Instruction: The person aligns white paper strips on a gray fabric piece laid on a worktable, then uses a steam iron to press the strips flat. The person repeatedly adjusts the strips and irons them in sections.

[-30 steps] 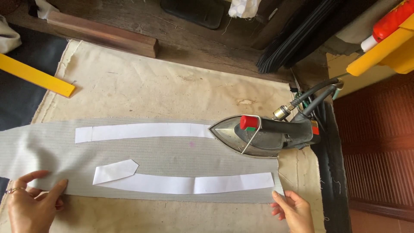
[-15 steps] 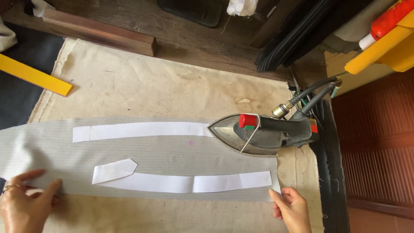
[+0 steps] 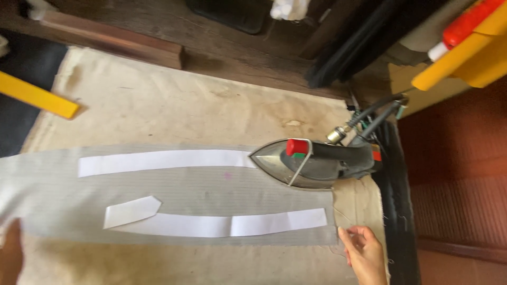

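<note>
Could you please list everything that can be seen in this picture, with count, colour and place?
grey fabric piece: one, grey with fine stripes, spread across the padded table.
white strips: three, white, lying on the fabric, one long along the far side, two joined along the near side, the left one pointed.
iron: one, silver and dark grey with a red knob, resting at the fabric's right end.
hoses: two, dark, running from the iron's rear.
table cover: one, beige and stained, under everything.
wooden block: one, brown, far edge.
yellow bar: one, far left.
yellow and red object: one, top right.
left hand: at the left edge, near the fabric's near left corner.
right hand: empty, at the fabric's near right corner.
</note>
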